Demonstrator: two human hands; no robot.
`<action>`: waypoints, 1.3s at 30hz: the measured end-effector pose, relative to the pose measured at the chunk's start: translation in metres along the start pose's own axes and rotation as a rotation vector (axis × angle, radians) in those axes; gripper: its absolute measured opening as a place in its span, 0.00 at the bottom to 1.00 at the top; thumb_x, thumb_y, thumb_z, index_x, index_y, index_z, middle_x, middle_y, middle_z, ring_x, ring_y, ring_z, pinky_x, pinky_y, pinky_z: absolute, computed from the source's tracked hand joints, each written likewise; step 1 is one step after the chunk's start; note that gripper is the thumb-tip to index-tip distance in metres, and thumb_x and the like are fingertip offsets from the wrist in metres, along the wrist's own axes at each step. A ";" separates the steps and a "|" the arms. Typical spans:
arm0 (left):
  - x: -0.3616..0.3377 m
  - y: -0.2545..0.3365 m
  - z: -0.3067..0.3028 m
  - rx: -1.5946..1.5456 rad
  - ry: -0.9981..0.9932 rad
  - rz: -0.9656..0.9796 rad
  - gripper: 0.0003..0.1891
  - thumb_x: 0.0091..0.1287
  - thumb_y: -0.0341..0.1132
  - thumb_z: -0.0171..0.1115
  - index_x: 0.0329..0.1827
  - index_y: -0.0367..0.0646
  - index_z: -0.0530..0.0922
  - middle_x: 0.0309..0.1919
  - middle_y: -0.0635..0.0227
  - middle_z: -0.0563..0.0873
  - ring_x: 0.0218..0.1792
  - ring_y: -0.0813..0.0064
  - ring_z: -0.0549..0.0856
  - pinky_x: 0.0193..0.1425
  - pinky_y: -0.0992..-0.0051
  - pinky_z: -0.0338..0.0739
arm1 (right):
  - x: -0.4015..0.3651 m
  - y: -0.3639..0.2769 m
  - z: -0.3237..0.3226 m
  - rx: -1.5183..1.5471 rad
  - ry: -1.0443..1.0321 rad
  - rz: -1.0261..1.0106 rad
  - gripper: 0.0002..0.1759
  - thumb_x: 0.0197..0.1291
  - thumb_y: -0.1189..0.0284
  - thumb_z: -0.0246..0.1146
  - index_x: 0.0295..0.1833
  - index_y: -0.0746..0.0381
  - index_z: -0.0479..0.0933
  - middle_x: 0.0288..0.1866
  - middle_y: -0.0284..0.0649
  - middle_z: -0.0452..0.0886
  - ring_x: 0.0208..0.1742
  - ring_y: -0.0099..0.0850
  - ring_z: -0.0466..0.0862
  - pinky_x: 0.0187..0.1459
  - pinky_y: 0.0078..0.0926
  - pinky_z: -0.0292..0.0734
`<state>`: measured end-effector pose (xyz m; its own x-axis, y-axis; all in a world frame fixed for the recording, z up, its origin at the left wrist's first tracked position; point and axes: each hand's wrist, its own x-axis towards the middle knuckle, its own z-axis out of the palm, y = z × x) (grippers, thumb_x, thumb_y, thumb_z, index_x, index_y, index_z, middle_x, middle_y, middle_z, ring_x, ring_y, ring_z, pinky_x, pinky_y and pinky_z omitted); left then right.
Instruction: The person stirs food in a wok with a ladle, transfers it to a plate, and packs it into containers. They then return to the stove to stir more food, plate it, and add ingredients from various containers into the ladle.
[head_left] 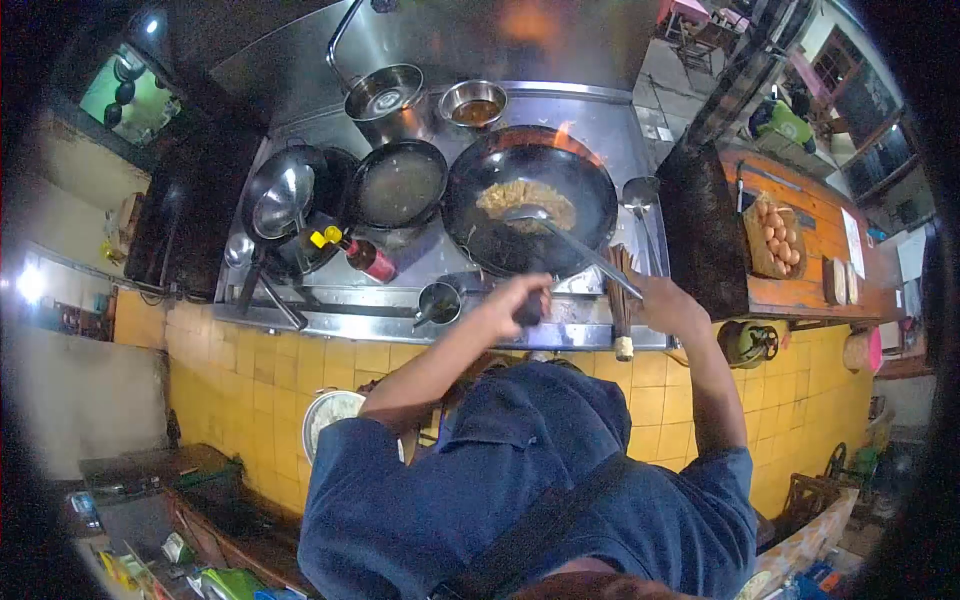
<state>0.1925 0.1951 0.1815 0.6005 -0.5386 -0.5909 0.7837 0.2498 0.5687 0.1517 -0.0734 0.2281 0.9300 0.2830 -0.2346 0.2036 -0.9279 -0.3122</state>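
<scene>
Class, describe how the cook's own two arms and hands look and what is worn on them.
Both arms have loose, short, dark blue fabric sleeves, which leave the forearms bare. The left hand and right hand are ungloved. No watch, bracelet or marking can be made out on either wrist.

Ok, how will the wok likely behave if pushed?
The wok will probably rock or swivel, given its rounded bowl shape. It looks stiff: its round outline shows no sag. The loose food heaped inside may slide if it tilts.
</scene>
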 end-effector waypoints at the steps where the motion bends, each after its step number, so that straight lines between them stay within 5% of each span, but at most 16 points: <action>1: 0.020 -0.007 -0.023 -0.024 0.005 -0.044 0.12 0.63 0.39 0.56 0.24 0.45 0.73 0.17 0.69 0.76 0.18 0.76 0.76 0.26 0.76 0.72 | 0.000 -0.020 -0.018 0.061 -0.123 0.134 0.26 0.57 0.68 0.55 0.61 0.63 0.65 0.38 0.54 0.81 0.40 0.55 0.80 0.45 0.49 0.75; 5: -0.035 -0.037 0.025 -0.012 0.197 -0.079 0.09 0.63 0.38 0.56 0.28 0.45 0.75 0.19 0.67 0.77 0.19 0.73 0.76 0.28 0.72 0.74 | 0.000 -0.024 0.011 -0.062 0.073 0.239 0.27 0.54 0.70 0.56 0.62 0.60 0.67 0.35 0.53 0.81 0.38 0.53 0.81 0.42 0.46 0.77; 6: -0.040 -0.052 0.017 0.002 -0.021 -0.115 0.09 0.61 0.39 0.59 0.29 0.43 0.74 0.20 0.66 0.78 0.19 0.72 0.79 0.26 0.70 0.77 | -0.005 -0.028 0.008 -0.054 0.073 0.247 0.27 0.54 0.70 0.56 0.62 0.60 0.67 0.35 0.53 0.81 0.38 0.53 0.81 0.42 0.46 0.77; 10: -0.020 -0.028 0.004 0.096 0.031 -0.219 0.12 0.64 0.40 0.57 0.27 0.42 0.73 0.19 0.65 0.77 0.20 0.74 0.78 0.28 0.73 0.76 | -0.009 -0.008 0.013 0.029 0.068 0.145 0.28 0.53 0.70 0.57 0.63 0.56 0.67 0.32 0.51 0.80 0.36 0.48 0.83 0.37 0.43 0.79; 12: 0.036 -0.021 -0.039 -0.015 0.057 -0.101 0.13 0.64 0.40 0.56 0.22 0.45 0.72 0.19 0.67 0.77 0.19 0.74 0.76 0.29 0.73 0.74 | -0.002 -0.006 0.016 0.007 0.083 0.085 0.28 0.53 0.70 0.57 0.63 0.56 0.67 0.32 0.52 0.80 0.37 0.47 0.83 0.37 0.42 0.79; 14: 0.007 -0.015 -0.018 0.118 0.046 0.006 0.14 0.64 0.39 0.55 0.20 0.44 0.72 0.17 0.67 0.76 0.19 0.72 0.77 0.31 0.73 0.74 | 0.004 -0.029 0.010 -0.222 -0.020 0.318 0.25 0.57 0.68 0.55 0.63 0.53 0.67 0.39 0.55 0.81 0.41 0.52 0.82 0.43 0.46 0.78; 18: -0.060 -0.041 0.017 0.066 -0.004 -0.198 0.12 0.64 0.38 0.56 0.23 0.42 0.73 0.17 0.66 0.76 0.19 0.71 0.77 0.29 0.72 0.75 | 0.002 -0.033 -0.021 -0.171 -0.016 0.420 0.30 0.55 0.70 0.59 0.65 0.55 0.65 0.37 0.55 0.80 0.39 0.53 0.80 0.41 0.45 0.77; 20: -0.039 -0.048 -0.005 -0.146 0.012 -0.275 0.10 0.64 0.37 0.55 0.27 0.42 0.73 0.18 0.68 0.76 0.19 0.73 0.77 0.27 0.72 0.74 | -0.023 -0.028 -0.047 -0.026 0.166 0.326 0.27 0.57 0.67 0.59 0.64 0.53 0.67 0.37 0.52 0.81 0.38 0.53 0.80 0.39 0.43 0.77; 24: 0.048 -0.065 -0.063 0.070 0.108 0.028 0.08 0.65 0.36 0.53 0.30 0.42 0.72 0.19 0.71 0.76 0.18 0.78 0.75 0.22 0.73 0.73 | -0.006 -0.022 -0.018 0.196 0.339 0.275 0.26 0.57 0.68 0.59 0.63 0.50 0.68 0.40 0.54 0.80 0.43 0.52 0.79 0.43 0.47 0.75; 25: 0.062 -0.063 -0.069 0.139 0.112 0.134 0.04 0.62 0.30 0.56 0.32 0.40 0.72 0.19 0.68 0.76 0.17 0.76 0.76 0.21 0.74 0.74 | 0.011 -0.039 -0.018 0.185 0.231 0.369 0.27 0.59 0.68 0.55 0.66 0.48 0.64 0.38 0.52 0.81 0.42 0.53 0.79 0.41 0.47 0.75; 27: 0.082 -0.065 -0.074 0.046 0.100 0.155 0.04 0.62 0.30 0.57 0.32 0.40 0.71 0.19 0.68 0.76 0.17 0.76 0.76 0.20 0.74 0.74 | 0.057 -0.012 0.059 0.072 0.416 0.225 0.31 0.60 0.72 0.51 0.70 0.52 0.57 0.40 0.57 0.80 0.40 0.53 0.81 0.41 0.47 0.76; 29: 0.089 -0.067 -0.076 0.042 0.109 0.192 0.04 0.61 0.28 0.57 0.34 0.39 0.71 0.20 0.67 0.76 0.17 0.75 0.77 0.20 0.72 0.74 | 0.090 0.014 0.119 -0.087 0.333 0.170 0.32 0.60 0.73 0.50 0.71 0.56 0.54 0.42 0.61 0.77 0.42 0.53 0.81 0.42 0.48 0.75; 31: 0.092 -0.071 -0.077 0.030 0.113 0.200 0.05 0.61 0.28 0.58 0.34 0.39 0.71 0.20 0.67 0.76 0.17 0.75 0.77 0.20 0.72 0.74 | 0.092 0.016 0.124 -0.252 0.255 0.109 0.33 0.60 0.74 0.48 0.72 0.60 0.51 0.45 0.65 0.75 0.43 0.52 0.81 0.44 0.49 0.75; 33: 0.087 -0.067 -0.078 0.093 0.125 0.220 0.06 0.62 0.32 0.59 0.34 0.39 0.73 0.22 0.68 0.77 0.19 0.76 0.77 0.23 0.73 0.76 | 0.066 -0.023 0.121 -0.177 0.274 0.251 0.30 0.57 0.74 0.49 0.67 0.70 0.59 0.31 0.57 0.78 0.24 0.44 0.80 0.26 0.46 0.75; 37: 0.103 -0.072 -0.092 0.076 0.106 0.153 0.08 0.59 0.31 0.63 0.36 0.39 0.72 0.24 0.66 0.78 0.19 0.75 0.79 0.23 0.71 0.78 | 0.036 -0.054 0.114 -0.153 0.154 0.205 0.30 0.59 0.74 0.48 0.68 0.69 0.55 0.27 0.58 0.78 0.31 0.51 0.82 0.37 0.48 0.77; 39: 0.103 -0.067 -0.085 -0.004 0.100 0.109 0.09 0.59 0.32 0.63 0.38 0.39 0.74 0.24 0.66 0.79 0.20 0.75 0.79 0.23 0.71 0.79 | 0.054 -0.027 0.113 0.075 0.170 -0.053 0.28 0.59 0.73 0.50 0.65 0.71 0.57 0.23 0.56 0.78 0.28 0.53 0.81 0.33 0.47 0.76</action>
<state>0.2152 0.1916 0.0340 0.6947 -0.4256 -0.5798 0.7135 0.3060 0.6303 0.1619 -0.0052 0.1198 0.9582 0.2802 -0.0587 0.2365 -0.8903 -0.3893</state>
